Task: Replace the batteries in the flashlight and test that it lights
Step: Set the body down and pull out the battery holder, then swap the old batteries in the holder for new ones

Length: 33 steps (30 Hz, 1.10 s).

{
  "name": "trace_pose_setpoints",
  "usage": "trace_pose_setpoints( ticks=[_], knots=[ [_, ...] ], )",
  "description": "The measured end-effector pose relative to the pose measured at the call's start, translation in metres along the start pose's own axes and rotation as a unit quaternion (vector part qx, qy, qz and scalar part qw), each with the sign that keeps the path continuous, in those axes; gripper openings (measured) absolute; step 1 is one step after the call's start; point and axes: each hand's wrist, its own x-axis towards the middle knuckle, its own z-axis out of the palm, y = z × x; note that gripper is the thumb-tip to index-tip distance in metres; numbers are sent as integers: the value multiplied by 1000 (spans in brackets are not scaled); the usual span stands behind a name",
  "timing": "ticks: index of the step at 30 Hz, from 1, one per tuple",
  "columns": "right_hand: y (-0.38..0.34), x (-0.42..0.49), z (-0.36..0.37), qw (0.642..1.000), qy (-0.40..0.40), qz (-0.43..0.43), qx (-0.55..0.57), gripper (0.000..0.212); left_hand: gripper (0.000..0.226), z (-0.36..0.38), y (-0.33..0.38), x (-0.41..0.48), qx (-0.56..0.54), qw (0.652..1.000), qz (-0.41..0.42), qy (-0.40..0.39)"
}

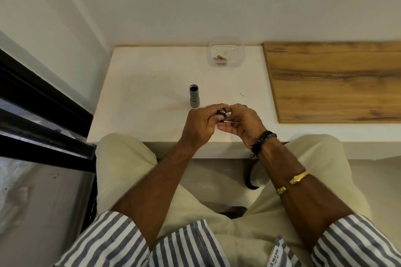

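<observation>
White table: flashlight body, battery container.

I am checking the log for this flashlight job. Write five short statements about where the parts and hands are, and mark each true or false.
1. The grey flashlight body stands upright on the white table, its open end up. True.
2. Both hands are on a small dark part above the table's near edge. True; the left hand and right hand meet around it.
3. The clear container sits on the wooden board. False; it sits on the white table, left of the board.
4. The container is empty. False; small orange-brown pieces lie in it.
5. The right hand grips the flashlight body. False; the body stands apart, untouched.
</observation>
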Motion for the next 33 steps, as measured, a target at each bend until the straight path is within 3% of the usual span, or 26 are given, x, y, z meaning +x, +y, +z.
trace_pose_setpoints(
  ticks=[9,12,14,18,20,22,24,29,33],
  knots=[
    [1,0,-5,997,-1,-78,-30,20,30,6,-5,1,-63,993,-83,47],
    [0,3,-9,988,45,-129,-71,15,29,9,-8,5,-107,983,-133,73],
    [-3,6,-15,982,97,-147,-65,13,28,10,-9,8,-234,943,-222,79],
    [-9,14,-34,966,205,-155,29,8,22,9,-13,7,-499,774,-384,71],
    [-9,20,-43,949,268,-160,34,10,20,8,-15,6,-558,717,-413,66],
    [-5,27,-50,933,326,-154,-20,12,12,9,-15,5,-572,704,-414,67],
    [2,34,-56,916,362,-144,-94,12,15,9,-14,4,-560,716,-410,71],
    [12,43,-60,892,358,-141,-238,13,23,8,-12,3,-565,727,-385,66],
    [16,45,-59,877,345,-146,-300,14,30,5,-11,7,-632,683,-364,40]
  ],
)
